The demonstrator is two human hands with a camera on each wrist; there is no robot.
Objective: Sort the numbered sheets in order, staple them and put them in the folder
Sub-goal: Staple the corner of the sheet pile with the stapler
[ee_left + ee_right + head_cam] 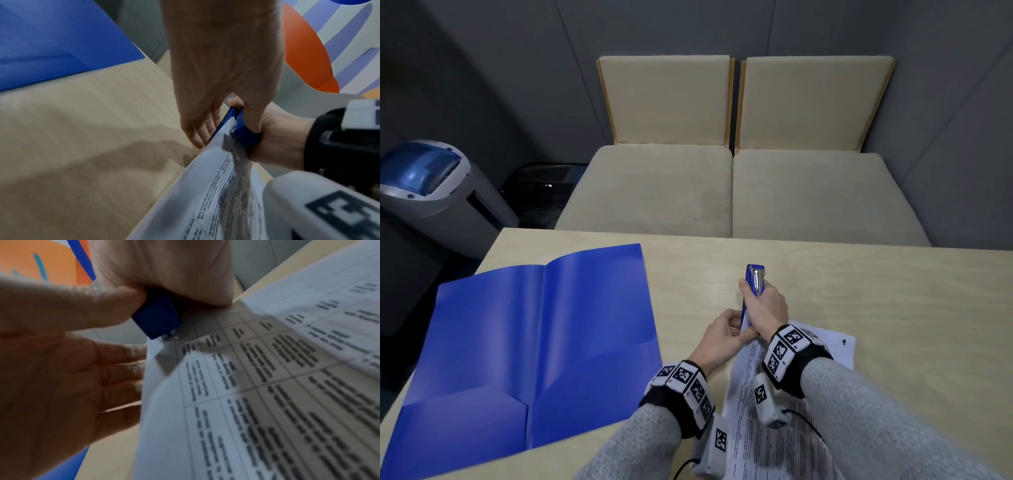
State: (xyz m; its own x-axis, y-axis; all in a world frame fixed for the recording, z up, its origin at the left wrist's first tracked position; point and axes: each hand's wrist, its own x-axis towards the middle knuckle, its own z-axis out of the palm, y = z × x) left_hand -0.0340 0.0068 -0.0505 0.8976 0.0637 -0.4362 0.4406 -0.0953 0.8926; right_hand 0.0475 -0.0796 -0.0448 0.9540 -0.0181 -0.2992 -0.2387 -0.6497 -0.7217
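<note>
My right hand [765,305] [164,269] grips a blue stapler [756,275] [243,131] [158,316], held nearly upright above the table. The top corner of the printed sheets [753,421] [216,194] [246,386] is lifted into the stapler's mouth. My left hand [722,339] [216,65] [61,369] holds that corner, with its fingers [127,365] straight behind the paper and its thumb by the stapler. The blue folder [517,342] [51,40] lies open to the left, its pockets showing nothing inside.
The pale wooden table [859,291] carries only the folder and sheets. Two beige chairs [654,185] stand behind its far edge. A grey and blue shredder [431,181] stands on the floor at the left.
</note>
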